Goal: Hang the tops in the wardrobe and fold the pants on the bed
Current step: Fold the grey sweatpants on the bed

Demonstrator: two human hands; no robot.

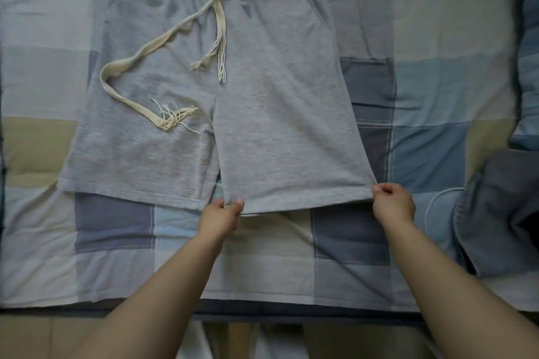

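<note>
A pair of grey shorts [204,90] lies spread flat on the bed [437,81], front side up, with the waistband toward the far edge and the two leg openings toward the near edge. The bed carries a patchwork quilt of blue, grey and tan squares. A cream drawstring [137,58] comes out of the middle of the waistband; one end hangs short down the centre, the other loops out across the left leg and ends in a frayed tassel.

Both hands work the hem of the right leg. The left hand [220,217] pinches the inner corner of that hem, thumb on top and fingers curled beneath the cloth. The right hand [393,204] pinches the outer corner in the same way, so each grip is closed on the fabric and the hem is stretched straight between them. The left leg lies untouched beside it.

Near the right edge of the bed sits a dark grey garment [501,213] in a loose heap, with a thin white cable [431,204] curving just beside it.
</note>
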